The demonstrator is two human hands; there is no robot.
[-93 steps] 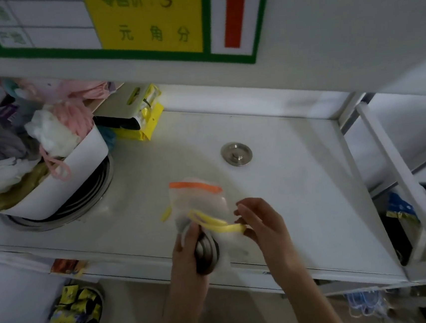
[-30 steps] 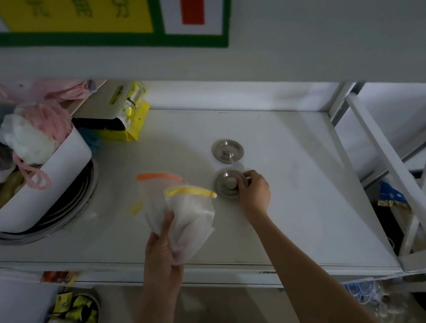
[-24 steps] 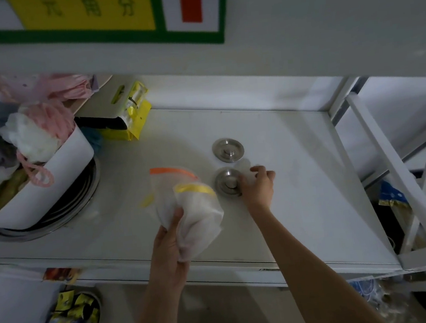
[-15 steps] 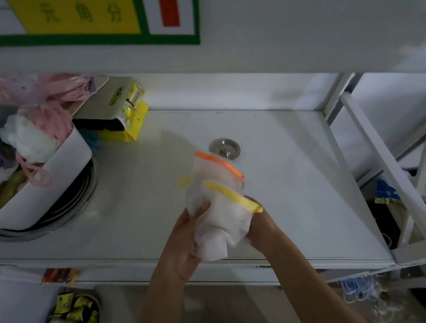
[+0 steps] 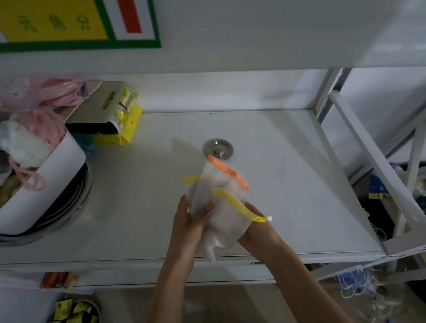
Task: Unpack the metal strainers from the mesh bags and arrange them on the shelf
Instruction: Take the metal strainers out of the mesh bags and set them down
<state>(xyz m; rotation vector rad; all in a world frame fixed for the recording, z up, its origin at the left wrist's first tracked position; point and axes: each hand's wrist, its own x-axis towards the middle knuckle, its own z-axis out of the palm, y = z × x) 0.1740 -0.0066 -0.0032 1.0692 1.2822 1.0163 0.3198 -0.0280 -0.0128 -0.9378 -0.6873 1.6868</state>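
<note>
Above the front of the smooth white shelf [image 5: 273, 181], a soft, crumpled bundle of translucent white mesh bags [image 5: 218, 213] with orange and yellow trim is being held between the left hand [image 5: 190, 222] and right hand [image 5: 258, 226], both closed on it. One round, shiny metal strainer [image 5: 217, 148] is lying flat on the shelf just behind the bags. Compared with a second ago, the second strainer is being hidden by the bundle, and the right hand is no longer being rested beside it.
</note>
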